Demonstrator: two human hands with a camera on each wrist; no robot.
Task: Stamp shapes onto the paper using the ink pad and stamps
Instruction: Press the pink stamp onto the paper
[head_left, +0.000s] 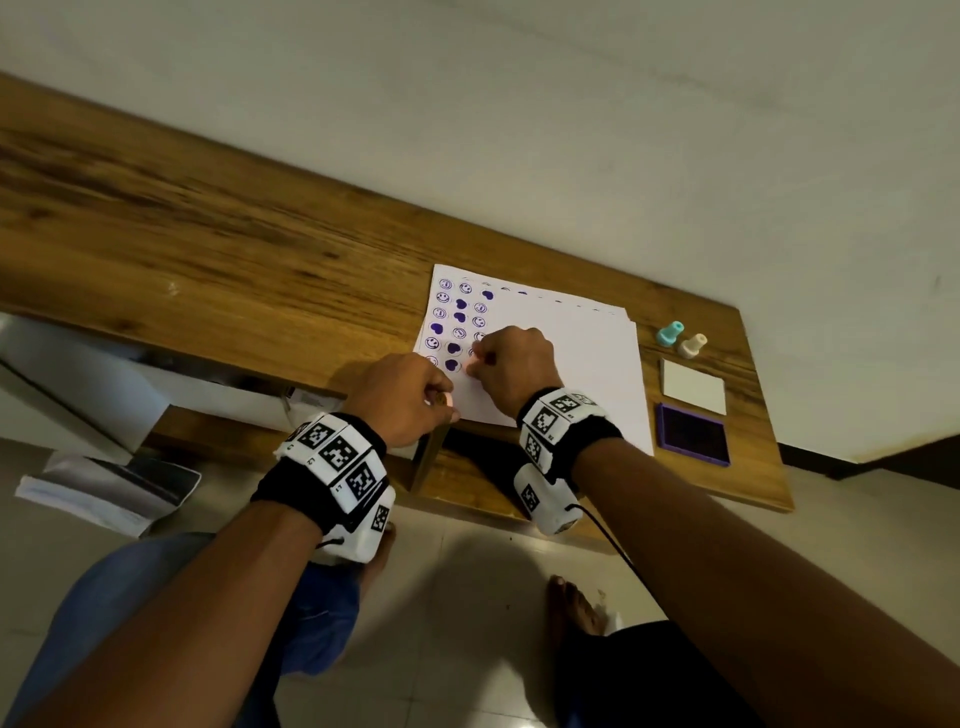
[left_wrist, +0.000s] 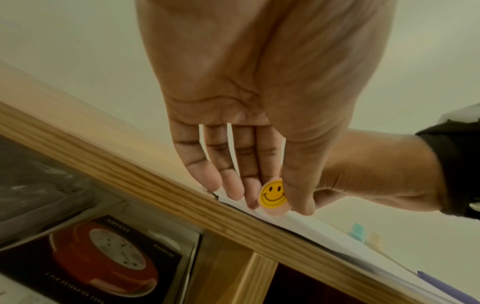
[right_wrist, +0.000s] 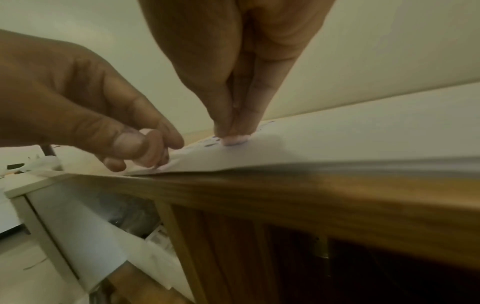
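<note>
A white paper (head_left: 571, 364) lies on the wooden table (head_left: 234, 249), with purple smileys and hearts (head_left: 460, 317) stamped down its left side. My right hand (head_left: 475, 364) pinches a pink stamp (right_wrist: 235, 140) and holds it upright, base down on the paper just below the printed rows. At the paper's near left corner my left hand (head_left: 444, 402) pinches a second pink stamp with a yellow smiley cap (left_wrist: 272, 196) between thumb and forefinger. The open purple ink pad (head_left: 693, 434) sits right of the paper, its white lid (head_left: 693, 387) behind it.
A teal stamp (head_left: 670, 332) and a beige stamp (head_left: 692, 345) stand behind the lid. Below the table's front edge (right_wrist: 311, 191) are a white open drawer (head_left: 104, 374) and a box picturing a red clock (left_wrist: 103, 253). A booklet (head_left: 104, 488) lies on the floor.
</note>
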